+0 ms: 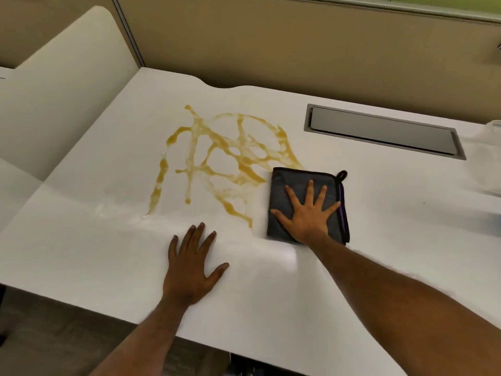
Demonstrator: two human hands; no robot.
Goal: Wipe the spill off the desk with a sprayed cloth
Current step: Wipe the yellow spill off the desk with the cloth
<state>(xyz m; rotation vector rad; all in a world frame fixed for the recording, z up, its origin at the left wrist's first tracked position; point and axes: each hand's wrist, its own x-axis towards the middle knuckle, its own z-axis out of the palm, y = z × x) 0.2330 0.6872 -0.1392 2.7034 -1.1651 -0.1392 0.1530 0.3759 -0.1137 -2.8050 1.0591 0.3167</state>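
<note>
Forearms [401, 305] enter from the bottom edge of the frame, both bare; left hand [189, 270] lies at lower centre, palm down on the white table [385, 218], fingers straight and slightly spread, holding nothing; right hand [309, 213] lies right of centre, flat and wide-spread on the cloth [287, 180], pressing it to the surface, no finger curled round it.

Cloth: dark grey, folded to a rectangle, dark trim, purple stripe along its right edge, hanging loop [342, 175] at its upper right corner; it lies flat on the table right of centre; its upper left corner touches the right fringe of the spill [244, 161]; its left edge lies just beside the lower streaks.

Spill: amber liquid in a web of crossing streaks, from centre to left of centre of the frame; streaks read unbroken and sharp-edged; no wiped lane shows through them; a pale sheen lies at the lower left of the web, glare or moisture, cannot tell.

Assessment: cloth is placed and under pressure at the spill's edge; wiping proper looks barely begun or not begun; practically the whole spill is left to clear; whether the cloth is sprayed cannot be told from its look.

Surroundings: grey recessed hatch [385, 131] in the table at upper right; blurred translucent object [488, 158] at the right edge, unidentified; tan partition [298, 44] across the top; white side panel [67, 77] at upper left.
</note>
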